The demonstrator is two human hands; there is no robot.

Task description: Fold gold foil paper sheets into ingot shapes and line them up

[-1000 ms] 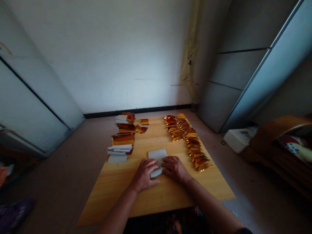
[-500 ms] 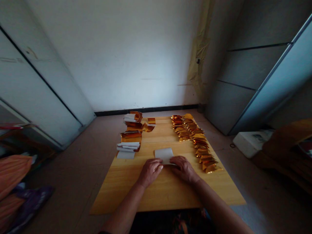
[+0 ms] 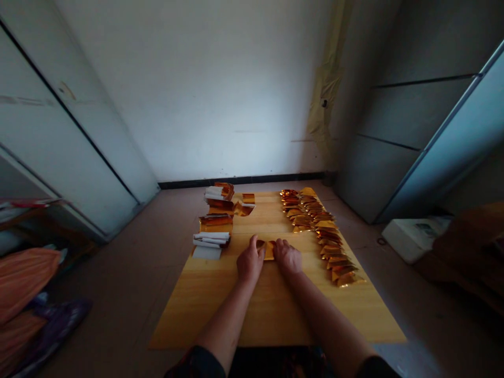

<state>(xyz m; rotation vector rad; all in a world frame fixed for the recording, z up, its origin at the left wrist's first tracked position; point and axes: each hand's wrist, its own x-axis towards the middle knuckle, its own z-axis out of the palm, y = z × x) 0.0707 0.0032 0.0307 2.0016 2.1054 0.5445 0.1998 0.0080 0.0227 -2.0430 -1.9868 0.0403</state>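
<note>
The left hand [image 3: 250, 261] and right hand [image 3: 287, 257] sit close together on a light wooden table [image 3: 271, 310], with a small folded gold foil packet [image 3: 269, 251] between them, touching both. Their fingers bear down on its edges, though neither hand is wrapped around it (whether they are pinching it, I can't tell from this view). Just left of the left hand lie a white paper sheet [image 3: 207, 252] and a stack of folded white papers [image 3: 211, 240], with a gold foil stack [image 3: 216, 223] directly beyond. Farther ahead of that hand are more mixed paper and foil stacks [image 3: 220, 198]. To the right of the right hand, a long overlapping row of folded gold packets [image 3: 315, 226] runs away across the table. Past the hands, the table's far edge stops short of a white wall [image 3: 212, 105] with a dark baseboard [image 3: 240, 180].
</note>
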